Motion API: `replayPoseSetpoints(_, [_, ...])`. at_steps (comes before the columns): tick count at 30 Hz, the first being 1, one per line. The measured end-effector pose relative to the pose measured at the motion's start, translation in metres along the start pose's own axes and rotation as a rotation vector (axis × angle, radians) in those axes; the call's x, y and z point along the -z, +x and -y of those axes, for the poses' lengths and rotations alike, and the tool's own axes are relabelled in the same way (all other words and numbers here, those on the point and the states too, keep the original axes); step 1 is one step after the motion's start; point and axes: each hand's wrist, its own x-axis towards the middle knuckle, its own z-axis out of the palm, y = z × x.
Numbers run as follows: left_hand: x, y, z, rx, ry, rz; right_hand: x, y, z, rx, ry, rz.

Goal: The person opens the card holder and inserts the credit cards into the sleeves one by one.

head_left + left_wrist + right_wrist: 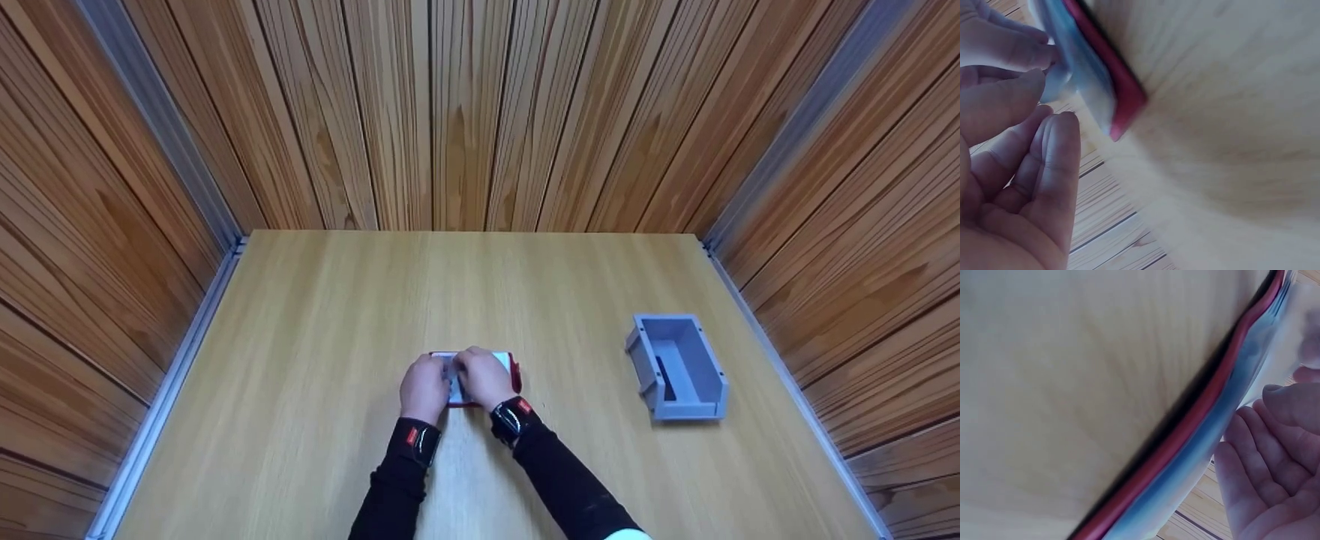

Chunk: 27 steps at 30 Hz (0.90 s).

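Observation:
A flat red-edged card holder [515,375] lies open on the table, its pale blue, see-through leaves [1081,62] showing. Over its left part is my left hand [425,386], fingers bent, with the thumb close to a leaf; whether it grips the leaf is unclear. My right hand [484,377] reaches over the middle and pinches at a clear leaf [1258,374], its fingertips near those of the left. In the right wrist view, the red cover [1185,436] runs beside the right hand. The hands hide much of the holder from above.
A grey-blue open bin [686,411] stands on the table to the right, with a dark narrow strip [665,379] along its inner left side. Wood-panelled walls [465,112] with metal edges enclose the back and sides of the table [300,337].

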Motion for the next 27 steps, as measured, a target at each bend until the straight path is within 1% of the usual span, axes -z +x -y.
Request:
replayPoseSetpoints(4, [-0.003,-0.001,0.003,0.01,0.011,-0.005,0.001,-0.001,-0.001,0.004,0.016,-0.001])
replayPoseSetpoints(9, [-0.003,-0.001,0.005,0.032,0.007,-0.021,0.003,-0.001,-0.001,-0.04,0.052,0.033])
replayPoseSetpoints(11, [-0.002,-0.001,0.006,0.055,0.003,-0.018,0.003,-0.001,-0.001,-0.054,0.057,0.044])
replayPoseSetpoints(16, [0.0,-0.001,0.009,0.133,-0.006,0.017,0.004,-0.001,-0.001,-0.069,0.069,0.049])
replayPoseSetpoints(22, [0.0,0.0,0.012,0.177,-0.003,0.025,0.004,0.0,-0.001,-0.082,0.065,0.046])
replayPoseSetpoints(27, [0.0,0.001,0.011,0.22,0.001,0.052,0.004,0.0,-0.001,-0.091,0.096,0.063])
